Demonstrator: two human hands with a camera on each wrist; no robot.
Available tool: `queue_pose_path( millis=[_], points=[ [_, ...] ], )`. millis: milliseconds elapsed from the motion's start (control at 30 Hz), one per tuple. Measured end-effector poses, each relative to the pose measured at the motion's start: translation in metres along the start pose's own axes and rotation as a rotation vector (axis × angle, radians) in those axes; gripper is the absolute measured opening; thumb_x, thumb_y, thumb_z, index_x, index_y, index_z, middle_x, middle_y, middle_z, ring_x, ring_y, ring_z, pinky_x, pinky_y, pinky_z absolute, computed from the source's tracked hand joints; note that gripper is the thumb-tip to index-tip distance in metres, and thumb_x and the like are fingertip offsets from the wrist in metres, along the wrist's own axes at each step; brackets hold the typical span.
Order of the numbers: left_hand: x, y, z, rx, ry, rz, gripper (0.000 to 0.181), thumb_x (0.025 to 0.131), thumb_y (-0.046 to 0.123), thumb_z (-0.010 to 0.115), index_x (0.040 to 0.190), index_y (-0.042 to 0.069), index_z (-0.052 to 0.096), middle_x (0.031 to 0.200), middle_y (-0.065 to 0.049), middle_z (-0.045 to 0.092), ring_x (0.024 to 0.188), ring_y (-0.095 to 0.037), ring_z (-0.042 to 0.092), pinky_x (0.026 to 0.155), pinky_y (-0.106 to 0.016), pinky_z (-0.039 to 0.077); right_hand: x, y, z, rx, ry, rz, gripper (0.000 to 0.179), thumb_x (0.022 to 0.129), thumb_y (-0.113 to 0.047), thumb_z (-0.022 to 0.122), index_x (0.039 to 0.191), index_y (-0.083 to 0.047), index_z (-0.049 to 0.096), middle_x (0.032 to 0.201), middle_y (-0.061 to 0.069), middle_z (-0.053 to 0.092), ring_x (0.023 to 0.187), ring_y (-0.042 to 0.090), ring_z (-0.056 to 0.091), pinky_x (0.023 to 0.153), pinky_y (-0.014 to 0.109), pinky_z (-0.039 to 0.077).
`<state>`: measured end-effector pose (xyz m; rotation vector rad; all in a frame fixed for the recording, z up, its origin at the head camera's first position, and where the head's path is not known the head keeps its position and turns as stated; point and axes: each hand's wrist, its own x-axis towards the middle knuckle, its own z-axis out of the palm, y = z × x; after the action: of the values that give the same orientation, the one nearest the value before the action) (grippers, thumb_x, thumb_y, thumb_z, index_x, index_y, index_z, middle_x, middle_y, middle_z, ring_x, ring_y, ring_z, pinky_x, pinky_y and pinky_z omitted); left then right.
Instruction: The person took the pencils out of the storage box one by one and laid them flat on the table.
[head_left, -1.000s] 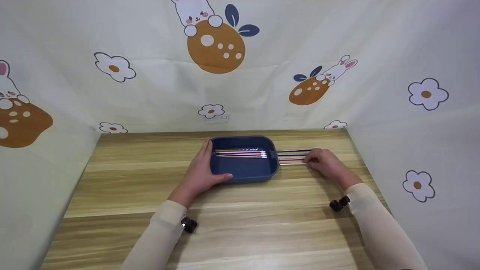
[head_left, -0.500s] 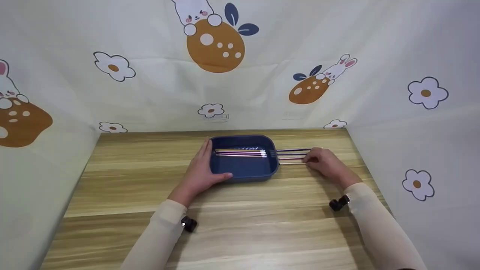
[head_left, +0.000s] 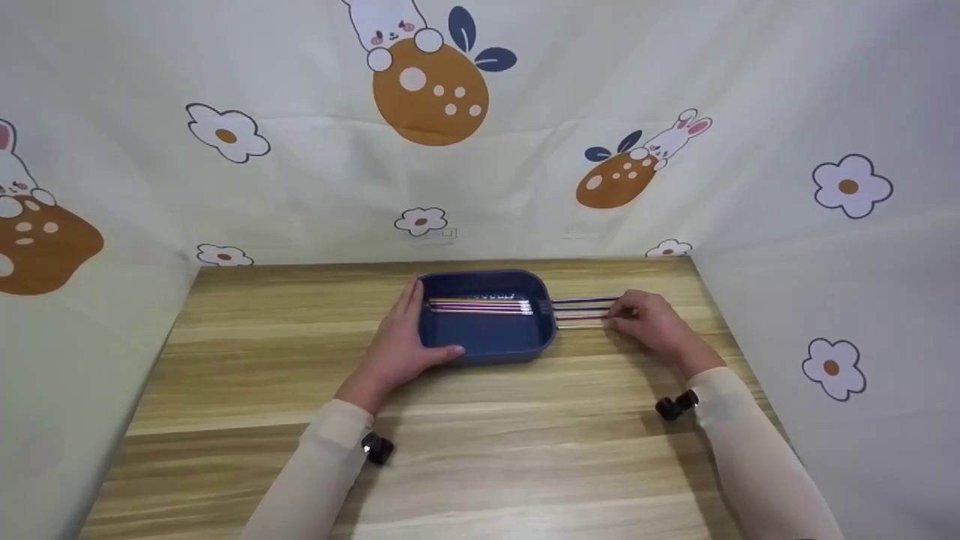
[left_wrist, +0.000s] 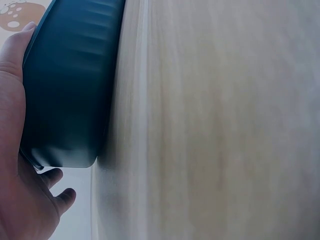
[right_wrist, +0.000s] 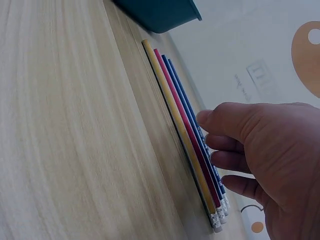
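One rectangular, round-cornered, dark blue box (head_left: 487,341) is seen near the middle of the table's far half. Inside, several slim, glossy, coloured pencils (head_left: 480,306) are laid towards its 12 o'clock wall, silvery ends at 3 o'clock; their exact number cannot be told.

Just outside the box, at its 3 o'clock, four more pencils are counted, set side by side: two slim blue pencils (right_wrist: 183,101), one slim pinkish-red pencil (right_wrist: 186,125) and one slim yellow pencil (right_wrist: 180,126), the yellow nearest 6 o'clock.

The box is touched at its 9 o'clock end by the left hand (head_left: 401,337), thumb and fingers spread. At the pencils' 3 o'clock ends, the right hand (head_left: 649,322) is held with thumb and fingers apart, loosely bent; whether a pencil is touched cannot be told.

The surface is a pale, wood-grained table (head_left: 480,450). It is enclosed at 9, 12 and 3 o'clock by cream fabric hangings (head_left: 315,180), printed with three rabbits, three orange-brown fruits and six white flowers.
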<state>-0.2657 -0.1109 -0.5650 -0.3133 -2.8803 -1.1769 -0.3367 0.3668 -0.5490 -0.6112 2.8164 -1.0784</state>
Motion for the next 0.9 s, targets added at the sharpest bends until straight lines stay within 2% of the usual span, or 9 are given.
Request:
queue_pose_path(
  millis=[133, 267, 400, 567, 700, 900],
  points=[
    [0.0, -0.001, 0.0, -0.001, 0.005, 0.0, 0.144, 0.078, 0.066, 0.095, 0.178, 0.008, 0.01, 0.187, -0.01, 0.004, 0.169, -0.037, 0.014, 0.134, -0.057, 0.021, 0.001, -0.004, 0.003, -0.002, 0.008, -0.006, 0.006, 0.098, -0.005, 0.085, 0.104, -0.007, 0.084, 0.101, 0.003, 0.076, 0.094, 0.02, 0.067, 0.083, 0.027, 0.055],
    [0.0, -0.002, 0.001, -0.005, 0.005, -0.003, 0.144, 0.078, 0.065, 0.095, 0.178, 0.008, 0.009, 0.187, -0.01, 0.005, 0.169, -0.037, 0.014, 0.134, -0.057, 0.022, 0.003, -0.017, 0.008, 0.004, 0.006, -0.019, 0.005, 0.101, -0.006, 0.081, 0.104, -0.009, 0.083, 0.101, 0.002, 0.075, 0.094, 0.019, 0.067, 0.083, 0.03, 0.056],
    [0.0, -0.002, 0.001, -0.006, 0.006, 0.005, 0.144, 0.079, 0.065, 0.095, 0.178, 0.006, 0.009, 0.187, -0.01, 0.004, 0.169, -0.036, 0.012, 0.134, -0.058, 0.021, 0.008, -0.038, 0.014, 0.014, 0.013, -0.042, 0.006, 0.102, -0.007, 0.079, 0.104, -0.011, 0.083, 0.102, 0.002, 0.075, 0.094, 0.019, 0.067, 0.082, 0.032, 0.054],
    [0.0, -0.002, 0.002, -0.002, 0.006, 0.013, 0.144, 0.078, 0.064, 0.095, 0.178, 0.005, 0.01, 0.187, -0.008, 0.001, 0.17, -0.036, 0.012, 0.134, -0.06, 0.021, 0.018, -0.065, 0.023, 0.041, 0.034, -0.099, 0.005, 0.103, -0.006, 0.078, 0.106, -0.006, 0.082, 0.101, 0.002, 0.075, 0.094, 0.018, 0.066, 0.08, 0.03, 0.053],
    [0.001, -0.002, 0.002, 0.0, 0.009, 0.016, 0.144, 0.078, 0.064, 0.095, 0.178, 0.005, 0.01, 0.187, -0.01, 0.003, 0.169, -0.038, 0.012, 0.134, -0.06, 0.021, 0.026, -0.085, 0.031, 0.042, 0.043, -0.14, 0.007, 0.104, -0.008, 0.078, 0.11, -0.006, 0.081, 0.103, 0.0, 0.074, 0.095, 0.018, 0.066, 0.081, 0.033, 0.053],
    [0.001, -0.002, 0.001, 0.006, 0.008, 0.016, 0.145, 0.077, 0.069, 0.093, 0.178, 0.006, 0.01, 0.186, -0.011, 0.004, 0.17, -0.036, 0.012, 0.134, -0.058, 0.021, 0.039, -0.112, 0.046, 0.013, 0.019, -0.231, 0.005, 0.103, -0.007, 0.078, 0.107, -0.006, 0.081, 0.102, 0.001, 0.071, 0.097, 0.019, 0.067, 0.084, 0.039, 0.059]
  ],
)
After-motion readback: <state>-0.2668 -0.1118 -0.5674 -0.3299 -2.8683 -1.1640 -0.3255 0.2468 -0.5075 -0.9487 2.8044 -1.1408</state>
